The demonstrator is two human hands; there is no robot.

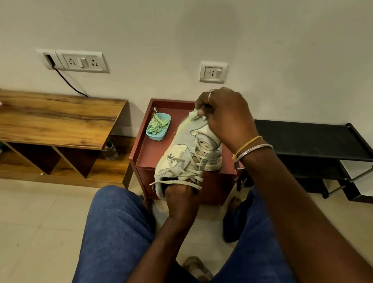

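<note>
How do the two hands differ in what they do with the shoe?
The left hand grips the shoe at its opening. The right hand pinches a small pale cloth at the toe. The right hand wears a ring and bracelets; the left hand shows none. Both handle one shoe.

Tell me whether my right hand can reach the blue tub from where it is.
Probably yes. The right hand pinches a wad at the toe of the sneaker, and the blue tub sits close beside it on the red table, nothing between.

A home room: wooden bench, shoe rack, wall sockets.
</note>
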